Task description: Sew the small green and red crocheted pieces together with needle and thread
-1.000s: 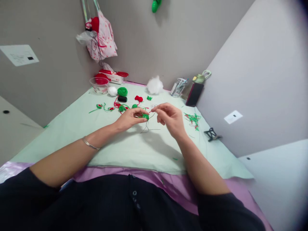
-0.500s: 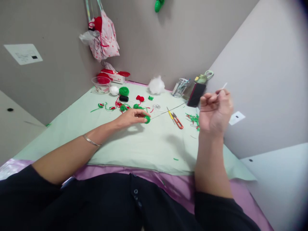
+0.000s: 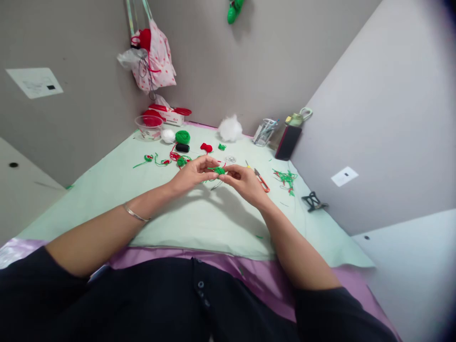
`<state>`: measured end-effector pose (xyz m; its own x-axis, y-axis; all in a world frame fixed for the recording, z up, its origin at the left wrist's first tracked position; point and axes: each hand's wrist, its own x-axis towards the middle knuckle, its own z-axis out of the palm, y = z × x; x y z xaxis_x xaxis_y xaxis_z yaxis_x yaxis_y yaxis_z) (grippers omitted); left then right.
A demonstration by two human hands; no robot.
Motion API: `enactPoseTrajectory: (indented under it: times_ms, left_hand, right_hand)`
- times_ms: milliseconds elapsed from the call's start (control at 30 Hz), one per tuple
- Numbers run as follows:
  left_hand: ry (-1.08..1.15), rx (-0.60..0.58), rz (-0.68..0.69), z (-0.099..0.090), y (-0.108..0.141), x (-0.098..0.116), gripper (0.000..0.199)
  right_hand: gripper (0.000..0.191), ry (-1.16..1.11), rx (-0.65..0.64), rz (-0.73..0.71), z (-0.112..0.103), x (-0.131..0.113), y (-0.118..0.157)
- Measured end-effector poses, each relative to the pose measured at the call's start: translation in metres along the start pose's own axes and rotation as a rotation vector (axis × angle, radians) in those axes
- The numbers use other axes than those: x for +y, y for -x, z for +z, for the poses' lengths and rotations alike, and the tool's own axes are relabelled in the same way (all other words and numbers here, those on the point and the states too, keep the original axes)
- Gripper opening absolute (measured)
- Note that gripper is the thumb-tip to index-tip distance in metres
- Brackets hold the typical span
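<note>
A small green crocheted piece [image 3: 220, 170] is pinched between the fingertips of both hands above the middle of the table. My left hand [image 3: 195, 175] grips it from the left, thumb below and fingers above. From the right, my right hand [image 3: 244, 183] closes thumb and forefinger on its edge. A thin dark loop or strand [image 3: 216, 185] hangs just under the fingers; its kind is too small to make out. Behind the hands lie small green and red yarn pieces [image 3: 181, 162], partly covered by my left hand. Orange-handled thread snips [image 3: 262, 181] rest beside my right hand.
At the back stand a clear tub [image 3: 148, 129], a green yarn ball [image 3: 183, 137], a black thread spool [image 3: 182, 148], white stuffing [image 3: 230, 128], a pen cup [image 3: 265, 133] and a phone [image 3: 288, 142]. Yarn scraps [image 3: 286, 178] and a black stand [image 3: 314, 202] lie right.
My right hand has come down and left from its raised position at the right, where it held a thin pale tool, to the green piece. The strand stretched across the table no longer shows taut.
</note>
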<state>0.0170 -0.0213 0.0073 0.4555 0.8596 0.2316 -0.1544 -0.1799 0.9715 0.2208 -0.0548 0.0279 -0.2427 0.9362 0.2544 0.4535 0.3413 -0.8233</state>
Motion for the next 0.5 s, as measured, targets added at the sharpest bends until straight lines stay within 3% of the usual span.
enactPoseTrajectory:
  times_ms: [300,400,500]
  left_hand:
    - [0.004,0.055,0.08,0.0,-0.001,-0.001,0.039]
    - [0.005,0.211,0.114,-0.009,-0.006,-0.001,0.041]
    - [-0.003,0.481,0.198,-0.033,-0.013,0.0,0.035]
  right_hand:
    - [0.036,-0.003,0.025,0.006,0.001,0.0,0.0]
    - [0.034,0.004,0.033,0.019,0.001,0.0,0.0]
    - [0.031,-0.008,0.051,0.033,0.001,-0.001,0.0]
